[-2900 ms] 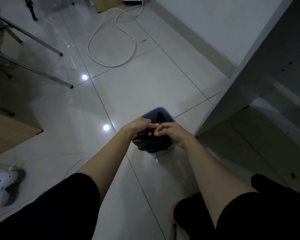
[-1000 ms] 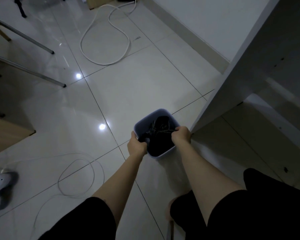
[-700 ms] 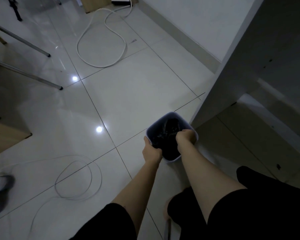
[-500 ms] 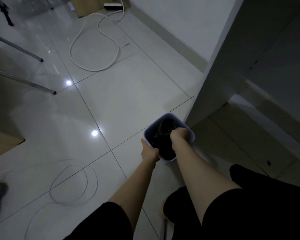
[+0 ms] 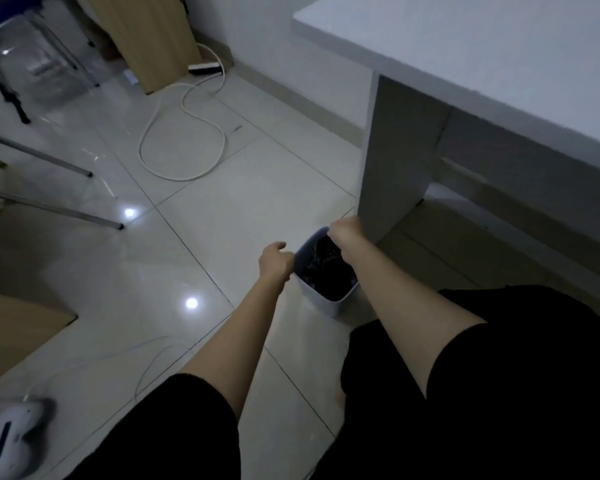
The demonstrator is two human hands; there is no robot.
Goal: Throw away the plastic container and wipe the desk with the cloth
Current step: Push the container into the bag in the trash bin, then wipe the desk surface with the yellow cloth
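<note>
Binning seems nearly done: black-lined pale plastic bin point(image 5: 314, 295) at 5 o'clock, plastic container unseen inside. Left hand point(image 5: 275, 260) curls at its 9 o'clock rim, grip unclear; right hand point(image 5: 343, 228) fingers hidden at 12. Next: find cloth, wipe white surface point(image 5: 482, 53) at 2 o'clock.

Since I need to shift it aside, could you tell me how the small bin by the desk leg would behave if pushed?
The bin looks small and thin-walled, so probably light. On the glossy tiled floor it would likely slide rather than tip. Its black liner looks crumpled, so probably floppy.
</note>
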